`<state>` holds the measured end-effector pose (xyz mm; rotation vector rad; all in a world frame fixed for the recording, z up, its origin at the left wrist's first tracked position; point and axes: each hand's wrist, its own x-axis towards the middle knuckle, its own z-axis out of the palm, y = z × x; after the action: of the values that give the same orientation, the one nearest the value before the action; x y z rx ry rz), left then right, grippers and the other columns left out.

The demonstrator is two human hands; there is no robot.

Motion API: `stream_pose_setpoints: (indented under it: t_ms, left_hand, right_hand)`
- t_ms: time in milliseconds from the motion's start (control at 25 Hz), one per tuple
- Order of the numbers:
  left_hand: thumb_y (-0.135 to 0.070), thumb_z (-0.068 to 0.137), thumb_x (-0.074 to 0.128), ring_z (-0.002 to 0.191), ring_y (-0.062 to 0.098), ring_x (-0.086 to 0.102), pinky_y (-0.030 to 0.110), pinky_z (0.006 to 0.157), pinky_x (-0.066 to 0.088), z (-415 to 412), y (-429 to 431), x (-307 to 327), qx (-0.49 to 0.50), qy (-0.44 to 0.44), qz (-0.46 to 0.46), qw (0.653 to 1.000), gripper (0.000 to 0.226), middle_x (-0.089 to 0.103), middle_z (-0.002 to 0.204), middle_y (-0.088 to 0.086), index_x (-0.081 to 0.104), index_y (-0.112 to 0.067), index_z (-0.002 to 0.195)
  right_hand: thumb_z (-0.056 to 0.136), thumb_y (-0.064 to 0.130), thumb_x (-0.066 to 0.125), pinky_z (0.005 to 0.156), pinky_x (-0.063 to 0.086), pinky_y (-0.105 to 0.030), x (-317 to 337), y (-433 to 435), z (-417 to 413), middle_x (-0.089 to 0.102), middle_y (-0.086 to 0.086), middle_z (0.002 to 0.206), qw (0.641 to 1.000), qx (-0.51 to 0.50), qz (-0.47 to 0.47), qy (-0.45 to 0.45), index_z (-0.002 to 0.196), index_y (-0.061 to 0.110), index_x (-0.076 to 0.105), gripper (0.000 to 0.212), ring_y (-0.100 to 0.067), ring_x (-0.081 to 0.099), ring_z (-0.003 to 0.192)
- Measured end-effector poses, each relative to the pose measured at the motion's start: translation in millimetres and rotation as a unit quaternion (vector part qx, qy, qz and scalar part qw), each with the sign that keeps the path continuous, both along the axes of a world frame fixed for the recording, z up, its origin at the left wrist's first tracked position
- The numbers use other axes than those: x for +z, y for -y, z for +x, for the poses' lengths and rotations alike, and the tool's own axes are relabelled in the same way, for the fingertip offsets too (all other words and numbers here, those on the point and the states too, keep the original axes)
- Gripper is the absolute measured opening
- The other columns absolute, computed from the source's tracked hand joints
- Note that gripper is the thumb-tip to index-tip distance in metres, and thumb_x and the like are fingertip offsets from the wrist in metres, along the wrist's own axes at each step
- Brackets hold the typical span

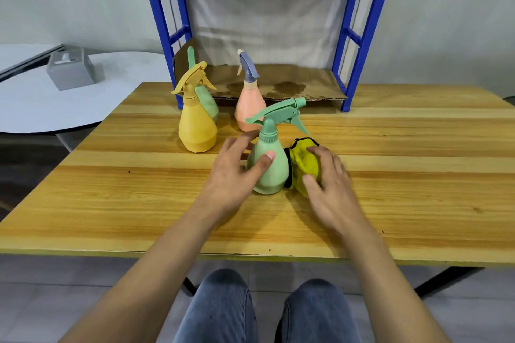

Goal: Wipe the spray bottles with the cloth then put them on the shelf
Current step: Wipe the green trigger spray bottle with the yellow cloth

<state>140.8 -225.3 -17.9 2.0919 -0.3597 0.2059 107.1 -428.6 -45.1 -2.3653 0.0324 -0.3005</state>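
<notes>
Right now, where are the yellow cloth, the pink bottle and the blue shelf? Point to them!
yellow cloth (302, 160): head view, on its fluffy middle.
pink bottle (249, 104): head view, on its round belly.
blue shelf (368, 36): head view, on its right front post.

Green spray bottle stands upright; yellow cloth bunched against its right side.

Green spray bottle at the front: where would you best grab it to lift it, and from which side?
Probably by the narrow neck under the spray head, coming from the left. The green bottle stands upright with a wide belly, its trigger juts right, and the cloth and right hand crowd that side.
</notes>
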Motion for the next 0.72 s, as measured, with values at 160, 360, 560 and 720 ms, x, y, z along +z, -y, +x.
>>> stream_pose_setpoints:
  t_ms: [160,360,560,720]
  left_hand:
    - [-0.034,0.089,0.077,0.131,0.007,0.052,0.020,0.099,0.053,17.4,-28.9,20.6,-0.158,-0.129,0.031,0.978,0.072,0.048,0.145,-0.012,0.039,-0.037,0.149]
    - [-0.039,0.090,0.076,0.136,0.003,0.048,0.040,0.114,0.045,19.6,-29.1,14.0,-0.186,-0.098,0.066,0.975,0.078,0.047,0.152,-0.016,0.034,-0.034,0.156]
    - [-0.045,0.094,0.069,0.127,0.013,0.044,0.044,0.111,0.045,17.9,-5.2,-12.3,-0.018,0.023,0.079,0.996,0.077,0.048,0.145,0.004,0.031,-0.026,0.158]
    - [-0.047,0.093,0.069,0.113,0.011,0.040,0.027,0.098,0.038,21.9,12.1,-8.4,0.052,0.025,0.094,0.994,0.079,0.047,0.135,0.005,0.029,-0.023,0.157]
  right_hand:
    - [0.095,0.036,0.051,0.120,0.027,-0.045,-2.8,15.8,13.5,0.027,-0.001,0.160,0.993,0.046,-0.109,0.007,0.154,0.036,0.024,0.065,-0.022,0.025,0.148]
    - [0.096,0.022,0.052,0.120,0.028,-0.042,2.9,3.4,45.0,0.026,0.000,0.160,0.988,0.100,-0.113,-0.017,0.152,0.034,0.033,0.060,-0.024,0.028,0.147]
    - [0.096,0.017,0.052,0.116,0.031,-0.043,-0.5,2.8,35.3,0.039,-0.002,0.149,0.990,0.111,-0.089,0.017,0.148,0.028,0.040,0.055,-0.024,0.037,0.137]
    - [0.093,0.024,0.058,0.112,0.033,-0.034,-4.6,-7.6,4.4,0.046,0.003,0.144,0.995,0.062,-0.063,0.037,0.147,0.029,0.042,0.057,-0.017,0.040,0.131]
